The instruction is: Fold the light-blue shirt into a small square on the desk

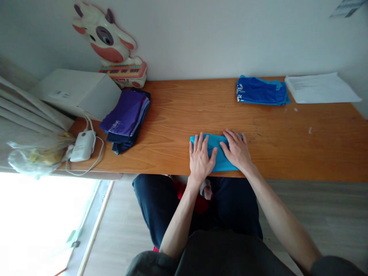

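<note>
A light blue folded cloth lies flat at the front edge of the wooden table. My left hand rests palm down on its left end, fingers stretched out. On its right end lies my right hand, also flat, with thumb and fingers spread. Both palms cover parts of the cloth, so its full outline is hidden. Neither hand grips anything.
Left on the wooden table is a stack of folded dark and purple cloths, near a white box, a cow toy keyboard and a white adapter with cables. Back right are folded blue bags or cloths and white papers.
</note>
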`<state>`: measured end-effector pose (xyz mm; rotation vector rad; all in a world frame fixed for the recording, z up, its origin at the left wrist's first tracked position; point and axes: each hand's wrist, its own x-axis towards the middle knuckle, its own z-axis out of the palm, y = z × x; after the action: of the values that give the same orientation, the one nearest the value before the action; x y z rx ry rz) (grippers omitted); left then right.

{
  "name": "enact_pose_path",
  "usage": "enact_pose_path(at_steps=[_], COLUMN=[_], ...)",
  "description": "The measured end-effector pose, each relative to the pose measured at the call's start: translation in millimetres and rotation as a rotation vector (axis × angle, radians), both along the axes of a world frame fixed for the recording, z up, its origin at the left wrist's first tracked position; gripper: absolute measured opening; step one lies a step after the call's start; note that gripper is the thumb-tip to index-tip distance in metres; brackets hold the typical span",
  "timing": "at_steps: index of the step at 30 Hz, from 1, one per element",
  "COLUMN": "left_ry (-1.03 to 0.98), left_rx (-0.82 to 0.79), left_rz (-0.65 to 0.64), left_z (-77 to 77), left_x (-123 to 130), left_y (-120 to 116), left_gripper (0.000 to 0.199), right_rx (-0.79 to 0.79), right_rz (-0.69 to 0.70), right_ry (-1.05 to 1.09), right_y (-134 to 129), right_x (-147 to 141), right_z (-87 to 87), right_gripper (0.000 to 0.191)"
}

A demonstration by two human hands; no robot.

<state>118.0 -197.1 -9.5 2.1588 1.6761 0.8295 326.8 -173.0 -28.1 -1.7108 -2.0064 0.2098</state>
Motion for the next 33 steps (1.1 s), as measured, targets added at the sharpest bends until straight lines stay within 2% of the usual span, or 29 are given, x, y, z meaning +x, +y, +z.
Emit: enact_pose_path(at_steps=[10, 13, 15, 18, 21, 23, 29, 33], left_ry=[0.019, 0.086, 0.128, 0.163, 0.176, 0.178, 0.198, 0.223], left_rx=[-0.026, -0.037, -0.045, -0.052, -0.050, -0.051, -0.056, -0.054], left_rz=[0.020, 0.029, 0.031, 0.031, 0.024, 0.020, 0.040, 0.045], left_z=[2.0, 2.1, 2.6, 4.2, 5.5, 5.3, 3.1, 2.8], left_x=[1.7, 4.7, 7.1, 9.9, 11.2, 11.6, 12.3, 12.8], left_y=[0.7, -0.6, -1.2, -1.9, -3.1, -4.2, -6.3, -7.0], left_gripper=[0.066, 0.067, 0.069, 0.073, 0.075, 0.075, 0.075, 0.076], right_rx=[0.127, 0.125, 0.124, 0.033, -0.121, -0.159, -0.175, -0.158], right_rz=[-0.067, -0.158, -0.259, -0.366, -0.322, -0.282, -0.256, -0.261], right_ry=[0.155, 0.129, 0.053, -0.084, -0.194, -0.204, -0.006, 0.237], right_y=[-2.9, -10.5, -21.2, -41.9, -57.8, -60.9, -48.2, -45.6], right_x=[5.4, 14.8, 25.3, 40.5, 45.0, 41.9, 30.1, 26.2], right_z=[4.9, 7.8, 10.3, 16.0, 23.0, 25.4, 15.1, 5.8], right_gripper=[0.052, 0.053, 0.061, 0.071, 0.070, 0.066, 0.045, 0.058])
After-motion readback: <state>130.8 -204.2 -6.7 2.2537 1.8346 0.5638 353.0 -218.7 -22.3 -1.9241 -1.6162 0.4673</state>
